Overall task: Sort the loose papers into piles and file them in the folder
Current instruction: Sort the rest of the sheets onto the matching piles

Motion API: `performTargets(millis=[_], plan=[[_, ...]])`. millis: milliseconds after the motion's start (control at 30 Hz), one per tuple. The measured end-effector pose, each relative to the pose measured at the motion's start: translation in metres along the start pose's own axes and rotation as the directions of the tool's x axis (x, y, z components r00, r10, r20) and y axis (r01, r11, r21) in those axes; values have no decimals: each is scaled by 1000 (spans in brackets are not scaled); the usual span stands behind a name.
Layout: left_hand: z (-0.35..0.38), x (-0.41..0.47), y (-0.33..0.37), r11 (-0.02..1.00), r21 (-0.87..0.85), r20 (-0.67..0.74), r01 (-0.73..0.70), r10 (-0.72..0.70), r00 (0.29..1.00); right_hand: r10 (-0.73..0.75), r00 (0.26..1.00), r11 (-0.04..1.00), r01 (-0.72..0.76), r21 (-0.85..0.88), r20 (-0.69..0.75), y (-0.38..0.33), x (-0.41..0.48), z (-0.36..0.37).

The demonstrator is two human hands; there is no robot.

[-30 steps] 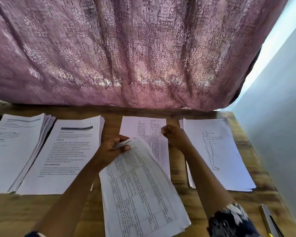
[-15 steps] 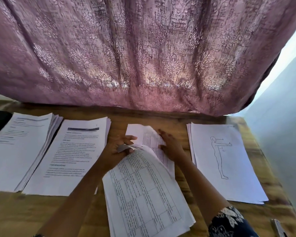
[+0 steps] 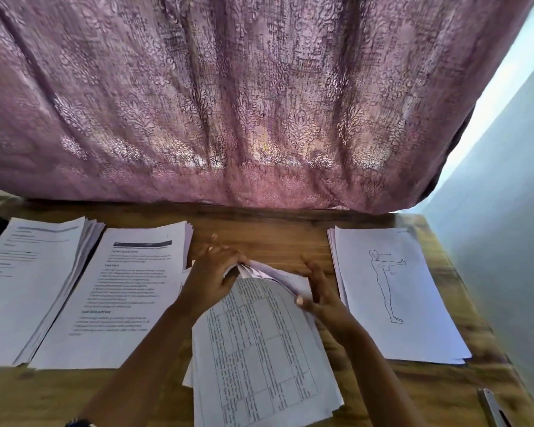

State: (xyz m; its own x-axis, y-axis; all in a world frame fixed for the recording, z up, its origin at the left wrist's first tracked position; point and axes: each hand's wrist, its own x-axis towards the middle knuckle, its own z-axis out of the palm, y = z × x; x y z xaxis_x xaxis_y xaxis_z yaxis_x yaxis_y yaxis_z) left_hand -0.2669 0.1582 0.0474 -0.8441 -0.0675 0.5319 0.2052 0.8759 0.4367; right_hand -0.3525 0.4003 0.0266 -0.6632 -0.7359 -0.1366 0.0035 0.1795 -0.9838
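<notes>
Roughly halfway, I judge: 2 text piles (image 3: pixel 127 288) lie left of the middle stack (image 3: pixel 259 349), 1 drawing pile (image 3: pixel 392 288) right; left hand (image 3: pixel 211 282) grips its far edge; right hand (image 3: pixel 321 297) presses it, fingers straight; no filing yet.

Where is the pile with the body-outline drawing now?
Head view: the drawing pile lies flat at the right of the table, just right of the right hand and the gridded sheets.

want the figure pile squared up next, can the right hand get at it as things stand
Probably yes. The figure pile lies uncovered just right of the right hand, nothing between them; that hand only rests open-fingered on the grid sheets.
</notes>
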Motion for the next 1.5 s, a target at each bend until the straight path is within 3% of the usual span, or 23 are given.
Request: performTargets(millis=[133, 267, 333, 400, 433, 500, 567, 600, 667, 733, 800, 867, 933, 1000, 1100, 1133, 1167, 1267, 1333, 1400, 1500], plan=[[-4, 0, 6, 995, 73, -17, -62, 63, 998, 52, 999, 999, -52, -3, 7, 6, 0, 6], [-2, -3, 5, 989, 128, -123, -76, 92, 988, -35, 989, 999, 33, -12, -141, 6, 0, 17], [-1, -11, -2, 986, 151, -268, 68, -25, 963, -28, 985, 999, 35, 41, -169, 5, 2, 17], [-7, -18, -11, 934, 19, -397, 356, -320, 860, -14, 986, 989, 38, 140, -168, 3, 4, 13], [-11, -24, -20, 858, -151, -373, 492, -510, 775, 4, 986, 980, 30, 199, -168, 1, 5, 9], [-20, -30, -25, 562, -566, -67, 602, -760, 646, 41, 986, 957, 8, 290, -161, -4, 7, 3], [-21, -34, -29, 164, -783, 319, 600, -722, 614, 46, 990, 947, 0, 322, -136, -11, 11, -2], [-21, -34, -28, 108, -778, 409, 619, -661, 629, 37, 991, 944, 7, 330, -126, -15, 13, -2], [-16, -31, -24, 183, -761, 409, 623, -609, 680, 43, 989, 943, 6, 332, -139, -22, 18, 0], [-15, -15, -12, 262, -765, 294, 589, -671, 680, 59, 983, 949, -2, 315, -172, -32, 22, 2], [-24, 5, 2, 420, -693, 147, 586, -713, 685, 33, 976, 972, 18, 234, -213, -48, 23, 1], [-38, 19, 20, 604, -573, -2, 554, -677, 736, -41, 953, 999, 49, 18, -300, -70, 23, -4], [-49, 23, 34, 707, -560, -125, 431, -587, 800, -196, 877, 966, 95, -243, -439, -96, 18, -9], [-63, 28, 51, 736, -639, -303, 226, -510, 805, -465, 738, 858, 240, -454, -489, -120, 11, -10], [-70, 41, 70, 869, -494, -520, -22, -275, 809, -677, 538, 730, 409, -547, -501, -145, 3, -1], [-68, 44, 72, 885, -464, -514, -29, -243, 823, -668, 517, 743, 430, -512, -535, -147, 3, 3], [-62, 44, 69, 857, -513, -454, 42, -312, 834, -623, 524, 781, 443, -439, -580, -144, 7, 5], [-39, 39, 65, 764, -610, -355, 211, -502, 789, -413, 653, 901, 397, -178, -634, -111, 25, 6], [-24, 37, 69, 685, -658, -239, 312, -583, 776, -313, 727, 946, 294, -135, -611, -82, 40, 8], [-13, 38, 76, 689, -627, -192, 364, -589, 785, -287, 726, 955, 266, -130, -625, -70, 47, 13], [-16, 51, 82, 735, -580, -189, 350, -540, 820, -338, 663, 935, 314, -162, -668, -83, 52, 14]])
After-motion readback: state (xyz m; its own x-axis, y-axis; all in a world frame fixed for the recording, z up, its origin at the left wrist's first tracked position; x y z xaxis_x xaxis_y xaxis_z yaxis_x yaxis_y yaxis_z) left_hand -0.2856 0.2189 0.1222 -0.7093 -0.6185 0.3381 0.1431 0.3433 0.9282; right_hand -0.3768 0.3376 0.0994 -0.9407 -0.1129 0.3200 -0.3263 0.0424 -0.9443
